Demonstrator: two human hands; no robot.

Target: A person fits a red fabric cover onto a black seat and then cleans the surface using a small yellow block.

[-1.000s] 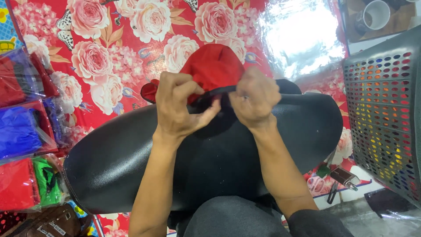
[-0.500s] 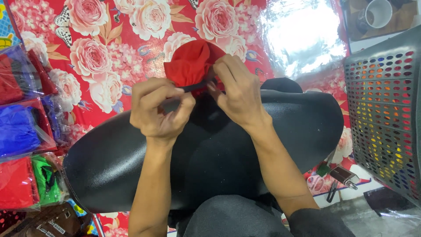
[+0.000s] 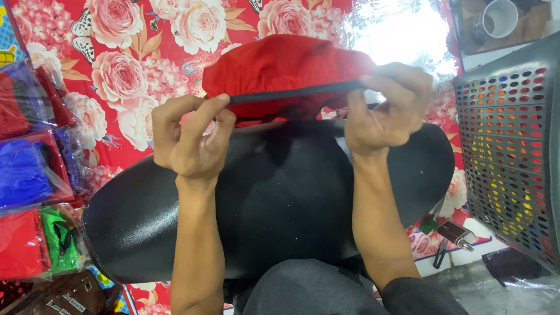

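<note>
Red fabric garment with a black elastic edge (image 3: 286, 70) is stretched taut above a black padded leather cushion (image 3: 280, 198). Left hand (image 3: 189, 137) and right hand (image 3: 385, 108) each pinch that edge closed-fingered, near a grey perforated plastic basket (image 3: 507, 151).

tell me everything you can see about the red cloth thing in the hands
The red cloth looks like soft knit fabric, bunched into a low dome, with a dark band along its lower edge. That edge is pulled into a taut, nearly level line between both hands: the left hand pinches its left end and the right hand its right end, each with thumb and fingers. It hangs just above the black cushion, in front of the flowered sheet. Whether it touches the cushion cannot be told.
</note>
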